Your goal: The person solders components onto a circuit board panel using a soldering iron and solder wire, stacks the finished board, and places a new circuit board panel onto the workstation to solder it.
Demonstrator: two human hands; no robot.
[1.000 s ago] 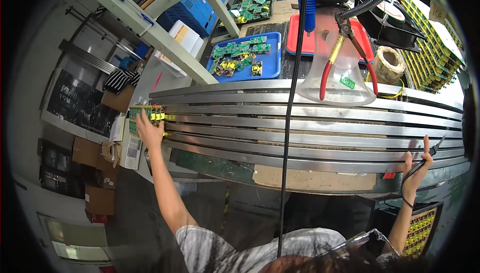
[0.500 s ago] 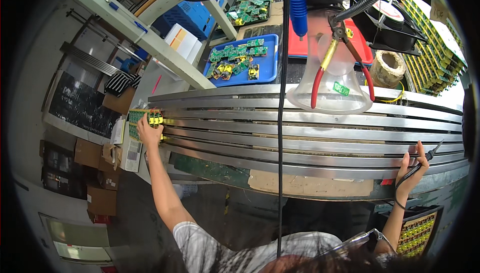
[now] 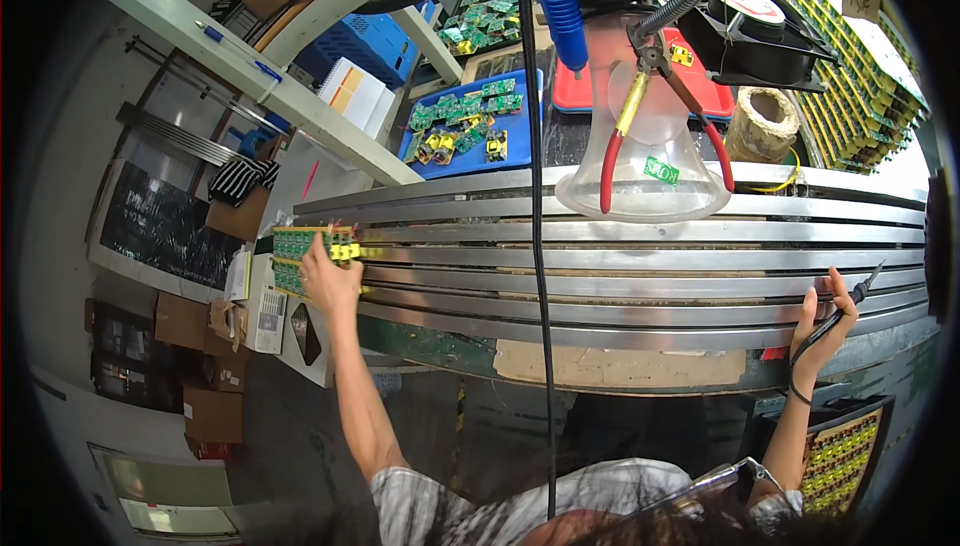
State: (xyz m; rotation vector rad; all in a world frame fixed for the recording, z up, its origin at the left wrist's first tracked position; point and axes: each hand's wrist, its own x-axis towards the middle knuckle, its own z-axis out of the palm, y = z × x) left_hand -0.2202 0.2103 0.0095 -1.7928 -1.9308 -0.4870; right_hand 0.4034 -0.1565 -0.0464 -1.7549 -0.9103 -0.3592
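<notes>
Grey floor (image 3: 410,426) lay on the near side, with cardboard boxes (image 3: 210,416) at its left. Beyond it stood the workbench (image 3: 440,351), green along its near edge. Long parallel metal rails (image 3: 640,334) ran left to right across the bench.

Far side, right of centre: a translucent flared hood (image 3: 650,204); to its right, layered board panels (image 3: 850,86) with yellow parts. A blue tray (image 3: 470,163) holding loose green boards (image 3: 465,111) sat left of the hood; a red tray (image 3: 572,94) lay partly behind it. Red-handled pliers (image 3: 611,168) overlapped the hood from this view, handles spread. A brown spool (image 3: 762,141) stood on the right.

Green board panel with yellow components (image 3: 290,246) — at the left end of the rails. Left hand (image 3: 333,281) was on its right part, fingers bent, thumb apart; could not tell whether it gripped or merely rested.

Right hand (image 3: 822,336), over the right end of the rails, gripped a black pen-shaped tool (image 3: 862,291) — tip pointing far and right, thumb and index finger raised.
</notes>
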